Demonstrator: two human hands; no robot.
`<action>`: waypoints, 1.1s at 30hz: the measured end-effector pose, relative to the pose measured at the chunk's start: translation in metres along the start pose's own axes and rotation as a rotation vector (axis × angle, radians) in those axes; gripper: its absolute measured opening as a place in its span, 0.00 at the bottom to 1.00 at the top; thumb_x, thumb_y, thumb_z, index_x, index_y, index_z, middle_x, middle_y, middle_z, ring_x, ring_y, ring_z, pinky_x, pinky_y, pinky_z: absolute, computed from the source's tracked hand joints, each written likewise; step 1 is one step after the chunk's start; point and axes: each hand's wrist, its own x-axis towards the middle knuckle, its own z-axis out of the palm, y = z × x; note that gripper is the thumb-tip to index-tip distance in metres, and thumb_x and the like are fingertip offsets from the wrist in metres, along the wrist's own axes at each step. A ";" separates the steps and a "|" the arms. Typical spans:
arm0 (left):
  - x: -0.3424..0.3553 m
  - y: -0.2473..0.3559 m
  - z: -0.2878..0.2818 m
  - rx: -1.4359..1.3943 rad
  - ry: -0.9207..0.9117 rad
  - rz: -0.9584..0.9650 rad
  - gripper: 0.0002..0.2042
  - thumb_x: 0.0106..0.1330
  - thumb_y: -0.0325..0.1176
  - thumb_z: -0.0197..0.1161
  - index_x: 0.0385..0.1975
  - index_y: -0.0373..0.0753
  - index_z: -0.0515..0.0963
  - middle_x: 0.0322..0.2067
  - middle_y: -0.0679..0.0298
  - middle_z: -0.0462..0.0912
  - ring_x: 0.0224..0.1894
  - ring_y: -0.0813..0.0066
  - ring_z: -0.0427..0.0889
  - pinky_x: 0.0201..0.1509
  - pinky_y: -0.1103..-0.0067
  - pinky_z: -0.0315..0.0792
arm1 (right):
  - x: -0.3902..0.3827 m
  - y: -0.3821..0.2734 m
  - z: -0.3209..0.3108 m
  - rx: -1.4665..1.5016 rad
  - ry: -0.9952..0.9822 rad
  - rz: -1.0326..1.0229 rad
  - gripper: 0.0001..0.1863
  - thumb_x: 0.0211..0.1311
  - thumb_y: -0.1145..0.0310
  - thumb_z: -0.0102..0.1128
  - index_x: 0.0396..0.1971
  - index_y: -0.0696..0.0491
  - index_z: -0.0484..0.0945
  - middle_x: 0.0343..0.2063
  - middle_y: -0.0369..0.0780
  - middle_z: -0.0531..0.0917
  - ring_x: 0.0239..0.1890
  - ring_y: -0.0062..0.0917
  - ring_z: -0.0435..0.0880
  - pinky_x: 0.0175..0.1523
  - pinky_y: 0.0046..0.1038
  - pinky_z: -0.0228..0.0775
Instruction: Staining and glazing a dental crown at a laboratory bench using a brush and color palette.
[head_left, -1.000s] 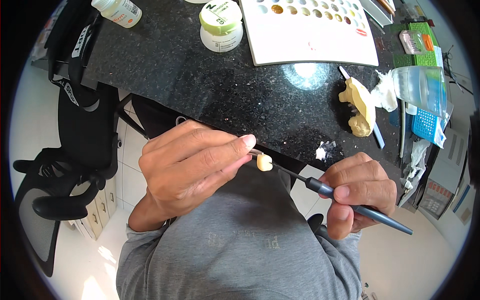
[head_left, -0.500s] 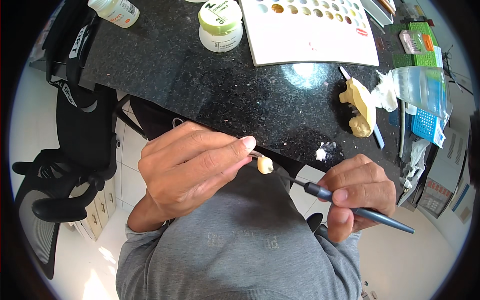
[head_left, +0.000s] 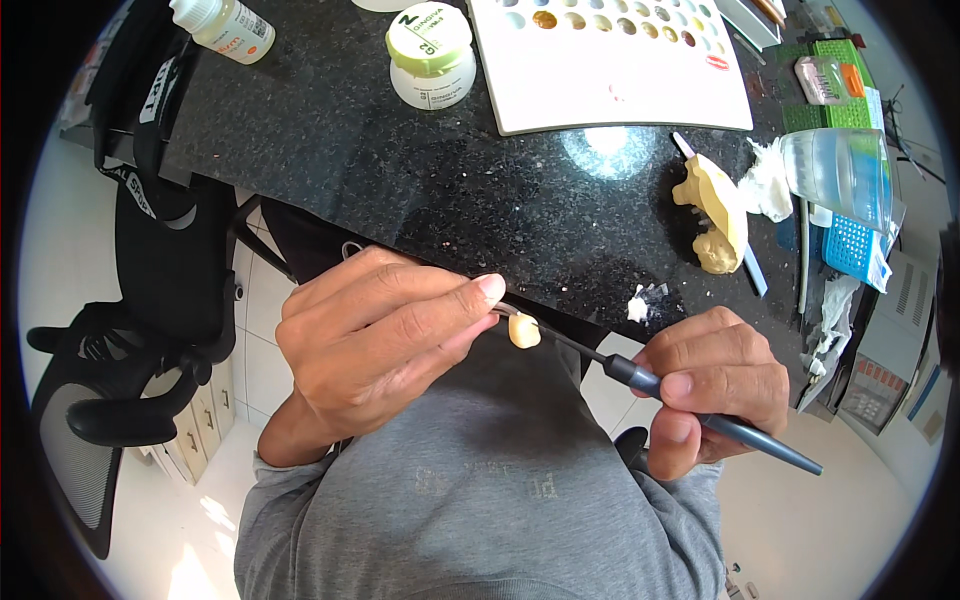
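**Just off the near edge of a dark speckled bench point(head_left: 330, 150): small tooth-shaped piece point(head_left: 524, 332) between two hands, beside the tip of a slim tool point(head_left: 632, 373)**

Below the bench edge, over the front of a grey shirt point(head_left: 480, 510): the cream-coloured piece, up in the air at the end of a thin metal holder point(head_left: 505, 309). In the left hand point(head_left: 385, 335), back turned up: that holder, pinched at the fingertips. In the right hand point(head_left: 715, 385): the dark blue-grey handle of the tool, gripped pen-like between thumb and fingers, thin black end pointing left. At the right side of the piece: the tip, too fine to tell whether touching.

On the bench near the right hand: a white smear point(head_left: 638, 306). Farther back: a yellowish dental model point(head_left: 720, 210), across a pale stick point(head_left: 755, 272); just beside it, crumpled white tissue point(head_left: 768, 182) against a clear glass point(head_left: 835, 175). Along the far side: a white palette point(head_left: 620, 90) with rows of coloured wells, a green-lidded jar point(head_left: 432, 60) next to it, and, well apart at the left, a white-capped bottle point(head_left: 225, 28). To the left of the bench: a black chair point(head_left: 165, 260).
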 end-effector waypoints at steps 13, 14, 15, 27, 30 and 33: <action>-0.012 0.009 0.006 -0.913 0.133 -0.661 0.08 0.57 0.23 0.65 0.35 0.28 0.79 0.31 0.52 0.84 0.35 0.67 0.85 0.39 0.78 0.80 | 0.002 0.000 0.005 0.027 0.032 -0.079 0.13 0.39 0.82 0.64 0.30 0.62 0.77 0.23 0.42 0.80 0.23 0.29 0.83 0.28 0.24 0.79; -0.013 0.008 0.006 -0.901 0.129 -0.655 0.08 0.57 0.23 0.65 0.35 0.28 0.79 0.31 0.52 0.84 0.35 0.67 0.85 0.39 0.78 0.80 | 0.004 -0.001 0.007 0.016 0.028 -0.074 0.14 0.39 0.82 0.65 0.31 0.62 0.77 0.23 0.42 0.80 0.23 0.29 0.83 0.28 0.25 0.80; -0.014 0.006 0.006 -1.048 0.098 -0.696 0.08 0.59 0.24 0.63 0.36 0.27 0.78 0.31 0.50 0.83 0.36 0.66 0.85 0.42 0.76 0.80 | 0.006 -0.001 0.009 0.022 0.036 -0.082 0.14 0.39 0.82 0.65 0.31 0.62 0.77 0.23 0.42 0.80 0.23 0.29 0.83 0.28 0.25 0.80; -0.013 0.010 0.004 -1.286 0.101 -0.824 0.11 0.62 0.30 0.61 0.39 0.28 0.78 0.32 0.51 0.83 0.36 0.66 0.84 0.43 0.74 0.81 | 0.020 0.003 0.023 0.024 -0.013 -0.025 0.16 0.36 0.83 0.68 0.30 0.61 0.79 0.23 0.44 0.82 0.23 0.28 0.84 0.27 0.23 0.78; -0.014 0.009 0.004 -1.283 0.096 -0.819 0.10 0.62 0.29 0.61 0.39 0.29 0.78 0.32 0.51 0.83 0.36 0.67 0.84 0.43 0.74 0.81 | 0.020 0.002 0.024 0.015 -0.028 -0.004 0.14 0.36 0.83 0.68 0.29 0.61 0.79 0.23 0.44 0.82 0.24 0.28 0.84 0.27 0.23 0.78; -0.016 0.007 0.004 -1.291 0.098 -0.805 0.10 0.62 0.28 0.61 0.39 0.28 0.78 0.32 0.51 0.83 0.36 0.67 0.84 0.44 0.75 0.80 | 0.015 0.003 0.023 0.049 -0.031 -0.027 0.14 0.37 0.83 0.67 0.29 0.61 0.79 0.23 0.44 0.82 0.24 0.28 0.84 0.28 0.23 0.78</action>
